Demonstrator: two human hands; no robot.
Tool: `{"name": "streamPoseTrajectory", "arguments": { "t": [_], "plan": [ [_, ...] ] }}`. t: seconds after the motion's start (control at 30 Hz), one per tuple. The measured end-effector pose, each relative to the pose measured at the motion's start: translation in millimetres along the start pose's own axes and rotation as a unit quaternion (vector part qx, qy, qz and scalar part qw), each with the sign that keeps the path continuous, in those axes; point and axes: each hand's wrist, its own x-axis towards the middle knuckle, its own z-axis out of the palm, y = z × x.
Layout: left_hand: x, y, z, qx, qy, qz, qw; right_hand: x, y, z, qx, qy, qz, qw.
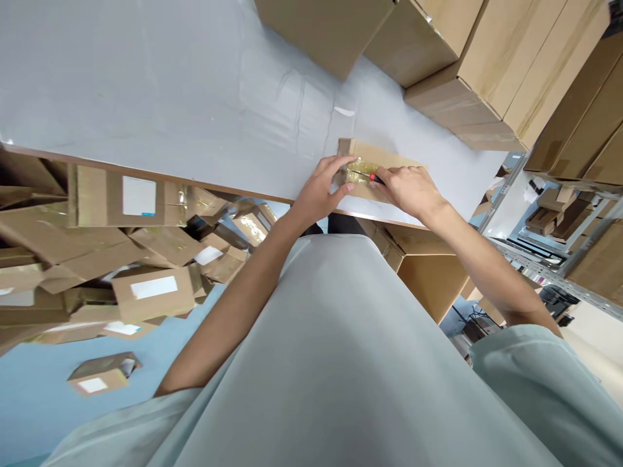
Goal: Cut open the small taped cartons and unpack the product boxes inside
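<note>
A small cardboard box lies at the near edge of the worktop. The left hand presses on it with spread fingers; the right hand has its grip closed around a red-handled tool on the taped top

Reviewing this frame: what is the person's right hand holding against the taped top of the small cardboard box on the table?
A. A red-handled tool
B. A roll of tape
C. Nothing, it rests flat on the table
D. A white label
A: the right hand grips a red-handled tool whose tip lies on the taped seam of the small cardboard box, while the left hand steadies the box at its near end.
</note>
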Motion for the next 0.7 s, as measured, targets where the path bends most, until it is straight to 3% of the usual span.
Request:
{"name": "streamPoseTrajectory", "arguments": {
  "t": [0.27,0.5,0.7],
  "plan": [
    [2,-2,2.2,-0.001,0.009,-0.009,1.000,3,-1,3,-0.004,0.013,0.013,1.000],
    [3,-4,3.6,0.011,0.015,-0.013,1.000,13,-2,1,0.000,0.029,-0.014,0.999],
    [2,-3,3.8,0.017,0.021,-0.031,0.999,28,-5,0,0.024,0.057,-0.075,0.995]
  ]
}}
